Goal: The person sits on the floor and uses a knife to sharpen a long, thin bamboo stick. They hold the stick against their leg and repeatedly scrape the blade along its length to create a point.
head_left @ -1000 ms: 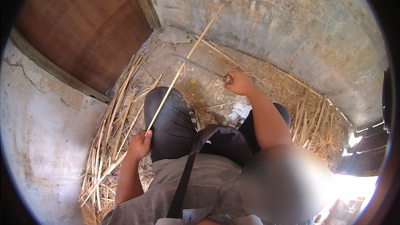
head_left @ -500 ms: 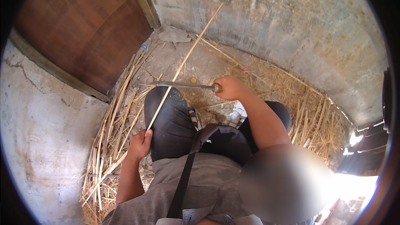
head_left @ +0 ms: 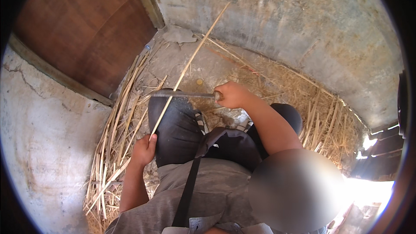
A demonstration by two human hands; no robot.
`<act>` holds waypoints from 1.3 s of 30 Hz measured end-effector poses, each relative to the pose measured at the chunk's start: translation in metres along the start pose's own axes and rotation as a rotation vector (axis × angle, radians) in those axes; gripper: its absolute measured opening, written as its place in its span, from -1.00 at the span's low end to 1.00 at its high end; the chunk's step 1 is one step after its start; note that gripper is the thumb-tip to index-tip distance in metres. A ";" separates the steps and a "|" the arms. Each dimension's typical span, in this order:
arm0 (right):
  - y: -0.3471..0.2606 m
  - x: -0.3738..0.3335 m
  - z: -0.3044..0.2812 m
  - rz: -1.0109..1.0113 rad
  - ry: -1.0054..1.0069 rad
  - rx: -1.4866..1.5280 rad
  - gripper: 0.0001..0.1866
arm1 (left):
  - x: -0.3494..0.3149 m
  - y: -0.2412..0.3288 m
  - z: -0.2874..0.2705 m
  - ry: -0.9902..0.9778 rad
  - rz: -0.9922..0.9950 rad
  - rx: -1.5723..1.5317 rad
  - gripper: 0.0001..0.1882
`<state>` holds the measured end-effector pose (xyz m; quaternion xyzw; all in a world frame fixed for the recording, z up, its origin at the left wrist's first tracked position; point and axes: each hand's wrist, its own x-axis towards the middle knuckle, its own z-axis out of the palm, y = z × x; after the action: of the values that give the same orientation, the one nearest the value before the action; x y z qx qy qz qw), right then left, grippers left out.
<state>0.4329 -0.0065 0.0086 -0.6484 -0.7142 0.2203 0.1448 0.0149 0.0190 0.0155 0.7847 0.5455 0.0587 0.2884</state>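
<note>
A long, thin, pale strip that looks like split bamboo (head_left: pixel 190 60) slants from my left side up toward the far wall, crossing over my bent left knee. My left hand (head_left: pixel 144 149) is closed on its near end. My right hand (head_left: pixel 232 95) grips the handle of a long-bladed knife (head_left: pixel 190 95), whose narrow dark blade points left. Above the knee the blade lies across the strip, at or very near it; whether they touch I cannot tell. The blade is slightly blurred.
Many pale strips (head_left: pixel 113 136) lie in a heap at the left, beside the wall. More strips and shavings (head_left: pixel 323 112) cover the floor at the right. A brown wooden door (head_left: pixel 86 30) stands at the upper left, and a stained wall (head_left: pixel 277 21) rises ahead.
My right hand has moved a little left and slightly nearer, bringing the knife blade with it along the strip. My left hand keeps its hold on the strip, almost unmoved.
</note>
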 end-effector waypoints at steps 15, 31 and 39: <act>0.034 -0.010 -0.020 0.202 0.202 0.065 -0.58 | -0.001 0.004 0.002 0.022 0.009 -0.053 -0.35; 0.045 -0.012 -0.024 0.292 0.277 0.033 -0.60 | 0.000 0.001 0.001 0.025 0.024 -0.063 -0.33; 0.032 -0.004 -0.016 0.224 0.187 0.034 -0.57 | -0.001 0.003 0.002 0.023 0.004 -0.068 -0.32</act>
<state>0.4687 -0.0068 0.0062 -0.7393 -0.6169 0.1856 0.1963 0.0177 0.0170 0.0151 0.7748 0.5450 0.0866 0.3086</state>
